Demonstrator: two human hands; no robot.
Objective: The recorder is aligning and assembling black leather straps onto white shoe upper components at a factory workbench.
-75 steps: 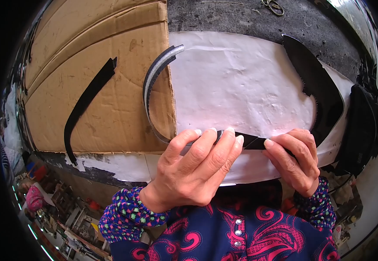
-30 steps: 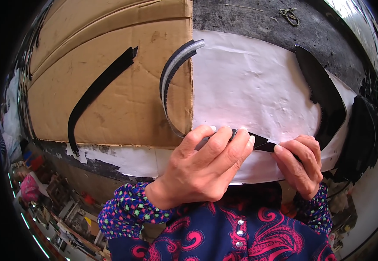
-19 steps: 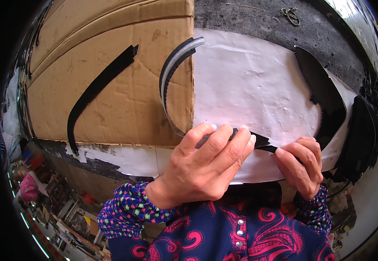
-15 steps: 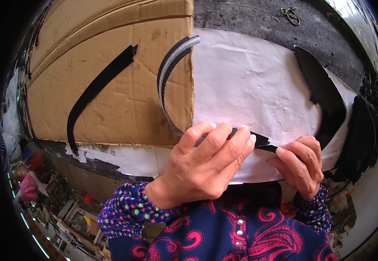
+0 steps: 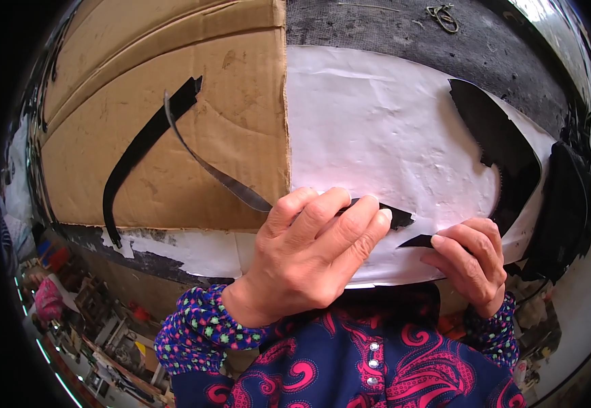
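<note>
The bent fingers of my left hand (image 5: 309,255) are closed over a long black strip (image 5: 237,190), gripping it above the white sheet (image 5: 370,122); my left thumb is hidden. To the right of those fingers the strip's short, jagged end sticks out; to the left its thin length curves up over the brown cardboard (image 5: 241,122). My right hand (image 5: 471,262) pinches a black curved piece (image 5: 502,146) near its pointed tip, which sits apart from the jagged end. Beyond my knuckles that piece seems to widen and bend up the sheet's right side, though my hand hides the join. Farther left, a second black strip (image 5: 132,149) lies on the cardboard, the first one's far end crossing it in view. A looped cord (image 5: 443,18) rests on the dark rough surface (image 5: 370,28) beyond the sheet.
</note>
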